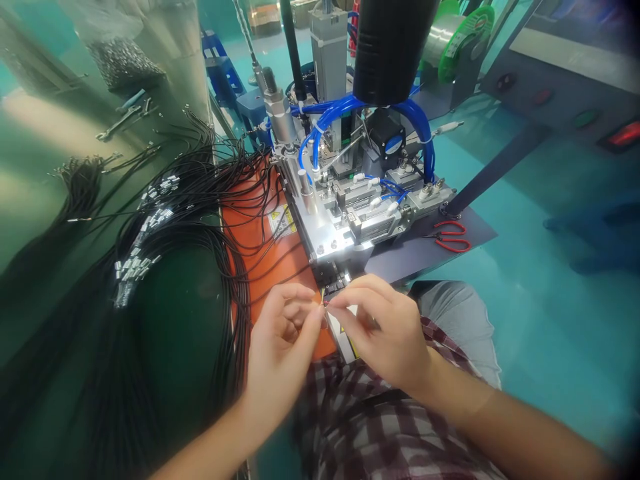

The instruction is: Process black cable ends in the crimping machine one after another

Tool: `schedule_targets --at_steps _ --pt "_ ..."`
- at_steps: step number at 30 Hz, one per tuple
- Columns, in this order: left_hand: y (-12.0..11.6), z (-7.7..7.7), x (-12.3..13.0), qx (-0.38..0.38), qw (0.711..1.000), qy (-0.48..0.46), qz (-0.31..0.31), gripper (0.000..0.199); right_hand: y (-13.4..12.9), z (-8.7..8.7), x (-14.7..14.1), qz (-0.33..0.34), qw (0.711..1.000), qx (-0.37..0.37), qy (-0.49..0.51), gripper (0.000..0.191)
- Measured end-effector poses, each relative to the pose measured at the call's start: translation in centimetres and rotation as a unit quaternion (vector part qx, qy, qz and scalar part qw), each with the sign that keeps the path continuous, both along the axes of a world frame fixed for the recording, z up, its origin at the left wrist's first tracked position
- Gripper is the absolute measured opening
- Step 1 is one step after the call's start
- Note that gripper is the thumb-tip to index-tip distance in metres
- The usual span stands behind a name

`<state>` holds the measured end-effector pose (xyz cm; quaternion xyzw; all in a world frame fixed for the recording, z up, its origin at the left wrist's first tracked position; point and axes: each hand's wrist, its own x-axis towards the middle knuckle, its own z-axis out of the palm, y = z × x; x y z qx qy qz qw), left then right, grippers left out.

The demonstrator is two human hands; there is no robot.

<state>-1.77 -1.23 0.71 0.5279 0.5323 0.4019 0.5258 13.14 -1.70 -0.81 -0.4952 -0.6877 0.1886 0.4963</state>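
Note:
Close together in front of the machine, my left hand (281, 337) and my right hand (389, 327) each pinch with thumb and fingertips. Between them are thin coloured wires (323, 298), a yellowish end pointing up and a bit of red at my right fingertips. The rest of the wires is hidden by the fingers. Just beyond the fingertips stands a metal machine (325, 233) with pneumatic cylinders and blue air hoses (340, 107). An orange base plate (260, 267) lies under and left of my left hand, with black cables across it.
Bundles of black cables (170, 233) with shiny metal ends cover the green table at left. Red-handled snips (453, 237) rest on the machine's grey base. A wrench (125, 123), a green wire spool (463, 40) and a control panel (565, 100) stand farther off.

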Motion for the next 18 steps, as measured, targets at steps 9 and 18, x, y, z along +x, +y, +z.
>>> schedule_targets --at_steps 9,18 --pt "2.0 1.1 -1.9 -0.148 0.966 -0.030 -0.211 0.024 0.4 -0.3 0.5 0.028 0.999 0.018 -0.027 0.010" --pt "0.9 1.0 -1.2 -0.109 0.990 -0.031 -0.084 0.012 -0.8 1.1 -0.1 0.051 0.921 -0.319 0.218 0.011"
